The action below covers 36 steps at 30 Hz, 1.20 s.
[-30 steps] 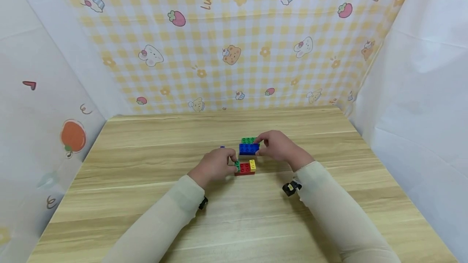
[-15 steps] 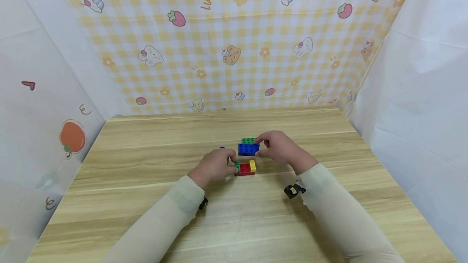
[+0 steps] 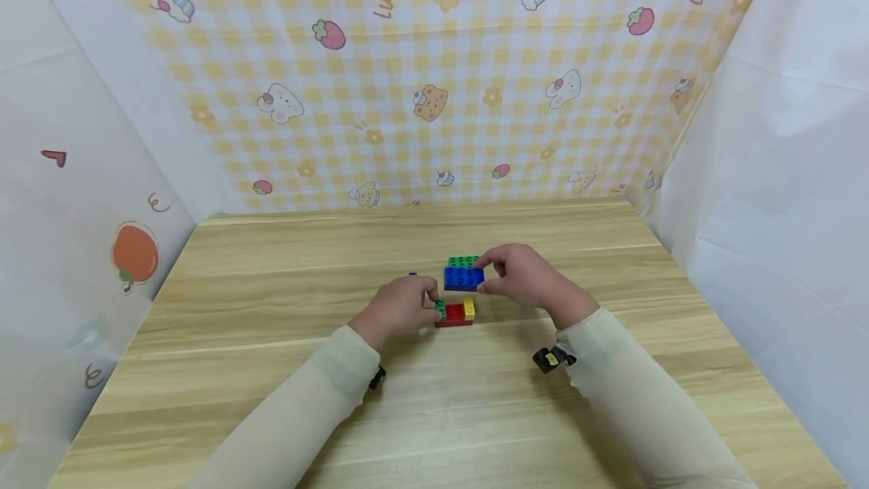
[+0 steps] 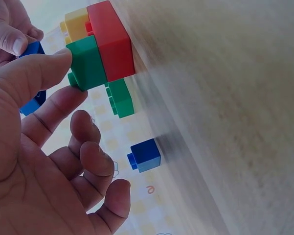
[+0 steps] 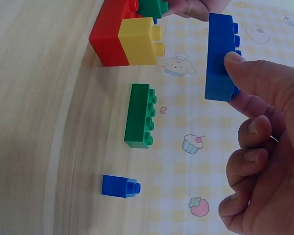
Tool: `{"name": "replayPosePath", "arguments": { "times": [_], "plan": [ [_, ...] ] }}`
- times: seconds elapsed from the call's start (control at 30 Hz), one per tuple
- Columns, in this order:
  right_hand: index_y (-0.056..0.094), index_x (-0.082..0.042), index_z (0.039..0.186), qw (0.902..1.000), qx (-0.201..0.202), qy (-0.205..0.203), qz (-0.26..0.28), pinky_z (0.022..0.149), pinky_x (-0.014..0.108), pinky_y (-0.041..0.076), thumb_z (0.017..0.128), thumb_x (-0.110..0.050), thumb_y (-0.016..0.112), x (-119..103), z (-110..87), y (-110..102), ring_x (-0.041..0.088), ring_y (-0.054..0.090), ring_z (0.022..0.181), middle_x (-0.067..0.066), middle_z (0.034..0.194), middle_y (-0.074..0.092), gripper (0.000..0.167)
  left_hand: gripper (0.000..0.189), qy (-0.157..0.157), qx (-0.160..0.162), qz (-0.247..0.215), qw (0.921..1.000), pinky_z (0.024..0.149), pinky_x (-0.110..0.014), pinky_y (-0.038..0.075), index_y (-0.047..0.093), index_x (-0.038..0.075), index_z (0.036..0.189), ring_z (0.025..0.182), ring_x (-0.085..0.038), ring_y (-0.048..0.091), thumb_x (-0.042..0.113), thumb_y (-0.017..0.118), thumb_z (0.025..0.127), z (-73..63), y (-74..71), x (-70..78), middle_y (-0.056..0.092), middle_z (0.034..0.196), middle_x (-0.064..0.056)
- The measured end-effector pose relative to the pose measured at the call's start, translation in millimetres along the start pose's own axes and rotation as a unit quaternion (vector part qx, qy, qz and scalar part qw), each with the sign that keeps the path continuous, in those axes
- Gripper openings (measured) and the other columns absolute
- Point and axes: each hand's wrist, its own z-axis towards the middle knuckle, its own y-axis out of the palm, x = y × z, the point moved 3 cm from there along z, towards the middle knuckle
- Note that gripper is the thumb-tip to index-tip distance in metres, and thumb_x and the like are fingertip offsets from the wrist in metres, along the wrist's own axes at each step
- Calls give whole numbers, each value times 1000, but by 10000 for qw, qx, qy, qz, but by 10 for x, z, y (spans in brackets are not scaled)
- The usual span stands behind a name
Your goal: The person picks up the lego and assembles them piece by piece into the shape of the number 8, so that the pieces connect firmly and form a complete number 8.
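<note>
In the head view my left hand (image 3: 400, 309) pinches a small green brick (image 4: 89, 63) between thumb and index finger. That brick sits on the left end of a long red brick (image 3: 454, 314). On the red brick's right end is a small yellow brick (image 5: 138, 41). My right hand (image 3: 519, 278) holds a long blue brick (image 3: 464, 278) by its right end, raised off the table behind the red one, studs up. Its thumb (image 5: 244, 66) lies along the blue brick's side in the right wrist view; the other fingers curl below without touching it.
A long green brick (image 5: 138, 116) lies on the wooden table (image 3: 448, 413) behind the blue one. One small blue brick (image 4: 146, 155) stands beyond the left hand, another small blue brick (image 5: 118, 186) to the green brick's right. A patterned cloth (image 3: 380, 66) hangs behind the table.
The right hand, with the long blue brick, shifts very slightly, first left and then back to the right. The left hand and the red brick stay almost in place.
</note>
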Motion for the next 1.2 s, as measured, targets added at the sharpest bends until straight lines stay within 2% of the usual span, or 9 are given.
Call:
{"name": "replayPosePath", "arguments": {
  "times": [0.27,0.57,0.83,1.2],
  "plan": [
    [77,-10,119,9999,-39,-56,135,64,34,39,92,-21,84,-12,-53,41,17,40,62,-1,71,43,30,14,40,-3,-26,10000,58,-32,40,66,19,98,63,-17,51,25,79,95,11,28,-16,58,72,1],
    [78,-11,118,9995,-112,-157,238,62,32,37,92,-20,84,-6,-79,110,16,37,59,-3,68,39,28,15,-66,-4,-61,10000,59,-32,42,67,17,99,64,-18,53,25,79,95,-6,13,0,60,74,-1],
    [78,-12,117,9992,-134,-89,362,62,31,37,92,-19,84,18,-91,163,16,40,62,-2,71,43,27,16,-62,6,-80,9999,59,-32,42,68,15,102,66,-19,54,25,79,95,1,8,-3,61,77,-1],
    [78,-13,114,9983,-155,-217,515,60,30,36,91,-18,84,45,-83,221,15,40,60,-3,69,41,25,19,-158,-11,-202,9997,59,-33,41,66,14,101,67,-20,53,25,80,94,4,1,-26,60,78,-2]
  ]
}}
